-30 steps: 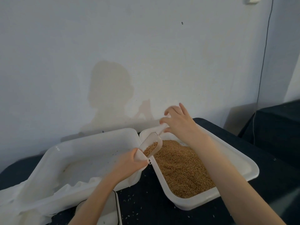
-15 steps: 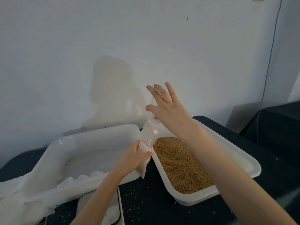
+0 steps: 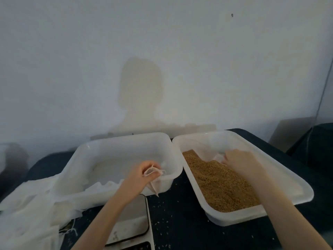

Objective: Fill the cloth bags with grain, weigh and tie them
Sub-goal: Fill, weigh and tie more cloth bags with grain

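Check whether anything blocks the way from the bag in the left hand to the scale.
Nothing visible does. The left hand pinches the cloth bag just above the scale, whose platform is bare except under the forearm.

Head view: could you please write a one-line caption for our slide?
Left hand holds a small cloth bag open while the right hand reaches into the grain tray, above a scale.
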`<state>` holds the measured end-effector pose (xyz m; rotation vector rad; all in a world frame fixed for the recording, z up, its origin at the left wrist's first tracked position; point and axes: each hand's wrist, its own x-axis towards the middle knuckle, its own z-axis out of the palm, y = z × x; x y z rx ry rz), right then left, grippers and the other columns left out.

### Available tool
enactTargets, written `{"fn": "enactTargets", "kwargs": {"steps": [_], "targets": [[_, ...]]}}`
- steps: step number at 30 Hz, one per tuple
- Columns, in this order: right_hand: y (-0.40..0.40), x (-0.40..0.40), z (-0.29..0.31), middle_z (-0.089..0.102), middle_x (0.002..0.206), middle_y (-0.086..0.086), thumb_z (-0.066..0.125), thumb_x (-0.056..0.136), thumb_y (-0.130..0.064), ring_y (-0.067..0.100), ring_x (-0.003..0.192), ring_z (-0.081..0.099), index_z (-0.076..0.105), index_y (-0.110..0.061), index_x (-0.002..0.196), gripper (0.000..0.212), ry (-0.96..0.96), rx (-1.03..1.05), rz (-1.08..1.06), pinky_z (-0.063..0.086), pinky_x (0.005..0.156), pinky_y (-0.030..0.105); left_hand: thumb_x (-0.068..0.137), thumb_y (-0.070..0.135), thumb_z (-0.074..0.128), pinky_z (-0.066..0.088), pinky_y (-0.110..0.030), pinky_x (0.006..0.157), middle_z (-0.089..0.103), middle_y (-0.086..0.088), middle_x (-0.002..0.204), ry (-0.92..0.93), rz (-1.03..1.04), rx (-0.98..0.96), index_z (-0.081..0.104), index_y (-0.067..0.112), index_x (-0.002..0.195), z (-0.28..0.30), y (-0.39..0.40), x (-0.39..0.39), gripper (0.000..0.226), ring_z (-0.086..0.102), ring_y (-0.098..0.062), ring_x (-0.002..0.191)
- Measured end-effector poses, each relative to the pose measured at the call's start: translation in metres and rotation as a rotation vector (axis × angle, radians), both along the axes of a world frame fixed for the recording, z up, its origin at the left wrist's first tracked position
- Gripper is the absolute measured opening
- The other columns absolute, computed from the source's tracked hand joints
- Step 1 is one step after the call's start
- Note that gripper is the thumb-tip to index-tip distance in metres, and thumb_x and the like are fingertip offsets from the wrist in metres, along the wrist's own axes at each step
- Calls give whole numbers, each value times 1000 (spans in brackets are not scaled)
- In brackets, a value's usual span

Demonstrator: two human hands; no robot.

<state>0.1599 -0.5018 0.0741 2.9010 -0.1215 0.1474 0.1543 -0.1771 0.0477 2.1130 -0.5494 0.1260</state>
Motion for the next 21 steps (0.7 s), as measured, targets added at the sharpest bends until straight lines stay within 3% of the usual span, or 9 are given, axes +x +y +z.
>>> {"fn": "enactTargets", "kwargs": {"steps": [2, 3, 5, 7, 9, 12, 15, 17, 21], "targets": [[-1, 3, -13, 62, 96, -5, 41, 102, -29, 16, 89, 64, 56, -14, 108, 23, 108, 78, -41, 52, 79, 26, 85, 20, 65, 44, -8, 70, 67, 19, 81, -10, 4, 60, 66, 34, 79, -8, 16, -13, 16, 61, 0, 77], [0, 4, -17, 61, 90, -4, 41, 101, -35, 15, 83, 63, 59, -13, 96, 29, 178, 120, -54, 52, 77, 26, 85, 17, 66, 44, -8, 70, 67, 19, 78, -20, 14, 88, 66, 37, 76, -14, 25, -18, 21, 62, 0, 77], [6, 6, -23, 55, 74, -5, 41, 100, -45, 11, 63, 53, 50, -17, 70, 41, 263, 115, -41, 46, 64, 22, 83, 10, 65, 45, -8, 72, 67, 20, 76, -4, 59, 146, 66, 39, 71, -27, 43, -29, 31, 62, 2, 78], [14, 8, -28, 49, 66, -5, 41, 98, -51, 9, 53, 42, 41, -18, 63, 48, 279, 79, -22, 43, 57, 22, 83, 5, 64, 50, -15, 76, 67, 18, 77, 58, 84, 174, 69, 34, 74, -38, 58, -37, 31, 62, 2, 77], [24, 9, -30, 48, 66, -5, 37, 98, -54, 10, 55, 44, 41, -18, 64, 50, 288, 69, -13, 48, 65, 26, 82, 1, 66, 48, -14, 79, 66, 19, 78, 81, 108, 178, 72, 24, 78, -45, 71, -44, 24, 62, 5, 77], [44, 2, -21, 61, 79, -3, 41, 98, -50, 13, 72, 60, 58, -16, 79, 42, 231, 24, -8, 51, 69, 26, 82, -1, 66, 47, -12, 80, 68, 15, 85, 59, 124, 147, 72, 11, 77, -56, 83, -49, 14, 63, 3, 83], [76, -8, -2, 63, 79, -6, 41, 98, -44, 11, 70, 60, 61, -19, 85, 35, -31, -35, 69, 49, 59, 24, 84, 3, 64, 48, -18, 89, 68, 10, 93, 101, 152, 168, 69, 18, 83, -65, 91, -51, 16, 62, 0, 90], [105, -14, 7, 59, 72, -9, 40, 98, -42, 8, 62, 55, 57, -20, 80, 33, -157, 127, 197, 47, 55, 24, 85, 8, 66, 43, -7, 85, 66, 18, 94, 94, 160, 172, 68, 26, 84, -68, 92, -53, 19, 59, 9, 89], [173, -31, -11, 55, 65, -12, 44, 98, -39, -1, 55, 49, 53, -31, 77, 24, 39, 398, 545, 38, 52, 16, 82, 21, 71, 41, -4, 81, 67, 27, 90, 114, 123, 84, 65, 43, 82, -69, 97, -57, 22, 57, 11, 93]]}}
